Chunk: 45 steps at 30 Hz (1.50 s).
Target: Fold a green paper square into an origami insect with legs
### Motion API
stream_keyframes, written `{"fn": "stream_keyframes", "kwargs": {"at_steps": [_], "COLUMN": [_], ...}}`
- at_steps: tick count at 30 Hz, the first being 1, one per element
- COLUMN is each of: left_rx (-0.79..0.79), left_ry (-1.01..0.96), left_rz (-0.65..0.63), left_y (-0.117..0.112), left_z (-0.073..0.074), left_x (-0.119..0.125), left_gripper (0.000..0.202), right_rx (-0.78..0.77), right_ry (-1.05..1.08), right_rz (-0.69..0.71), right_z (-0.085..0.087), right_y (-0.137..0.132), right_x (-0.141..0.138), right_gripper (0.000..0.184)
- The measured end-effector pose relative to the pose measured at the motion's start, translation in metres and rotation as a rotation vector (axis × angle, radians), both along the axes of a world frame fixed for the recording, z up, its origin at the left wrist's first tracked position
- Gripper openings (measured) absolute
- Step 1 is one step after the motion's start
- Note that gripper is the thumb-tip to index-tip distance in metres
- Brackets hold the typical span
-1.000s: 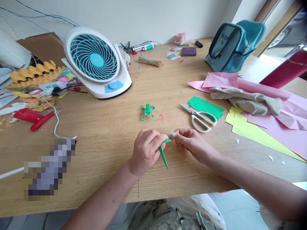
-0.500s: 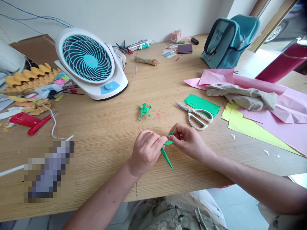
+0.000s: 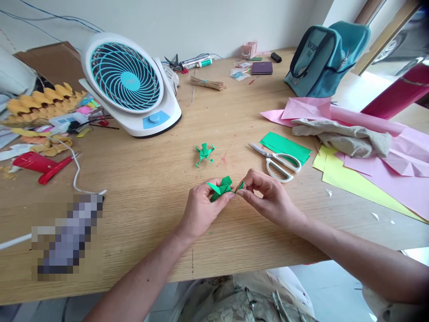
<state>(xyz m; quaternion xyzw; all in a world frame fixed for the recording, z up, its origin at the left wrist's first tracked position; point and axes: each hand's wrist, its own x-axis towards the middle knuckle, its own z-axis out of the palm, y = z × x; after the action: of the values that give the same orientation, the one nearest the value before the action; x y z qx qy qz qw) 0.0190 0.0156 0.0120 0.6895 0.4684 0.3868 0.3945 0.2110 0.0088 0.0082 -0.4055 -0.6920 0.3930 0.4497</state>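
Observation:
A small piece of folded green paper (image 3: 219, 187) is held just above the wooden table (image 3: 150, 179) between both hands. My left hand (image 3: 201, 208) pinches its left side with closed fingers. My right hand (image 3: 268, 197) pinches a thin tip at its right end. A finished green paper frog (image 3: 204, 154) lies on the table a little beyond the hands.
White-handled scissors (image 3: 279, 161) lie on a green paper sheet (image 3: 284, 146) to the right. Yellow paper (image 3: 348, 179), pink paper (image 3: 402, 179) and a beige cloth (image 3: 345, 136) lie further right, a teal bag (image 3: 321, 58) behind. A white and teal fan (image 3: 129, 85) stands at the back left, a red glue gun (image 3: 40, 164) at left.
The folded green paper has been turned: its long point hung downward below my left hand before, and now the piece sits spread out on top of the left fingers.

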Motion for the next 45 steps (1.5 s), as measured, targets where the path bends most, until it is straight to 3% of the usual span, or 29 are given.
{"fn": "stream_keyframes", "kwargs": {"at_steps": [7, 18, 36, 45], "left_rx": [-0.048, 0.243, 0.267, 0.26], "left_ry": [-0.025, 0.161, 0.158, 0.143], "left_rz": [-0.092, -0.037, -0.015, -0.04], "left_y": [0.003, 0.001, -0.003, -0.002], "left_z": [-0.001, -0.001, -0.003, -0.003], "left_x": [-0.001, 0.003, 0.003, 0.001], "left_gripper": [0.017, 0.015, 0.011, 0.012], "right_rx": [-0.232, -0.134, -0.041, -0.183], "right_ry": [0.204, 0.039, 0.008, 0.118], "right_rz": [0.085, 0.04, 0.063, 0.076], "right_z": [-0.008, -0.003, -0.004, -0.012], "right_y": [0.005, 0.001, 0.001, -0.001], "right_x": [-0.001, 0.001, 0.0, -0.002], "right_gripper": [0.031, 0.024, 0.005, 0.017]}}
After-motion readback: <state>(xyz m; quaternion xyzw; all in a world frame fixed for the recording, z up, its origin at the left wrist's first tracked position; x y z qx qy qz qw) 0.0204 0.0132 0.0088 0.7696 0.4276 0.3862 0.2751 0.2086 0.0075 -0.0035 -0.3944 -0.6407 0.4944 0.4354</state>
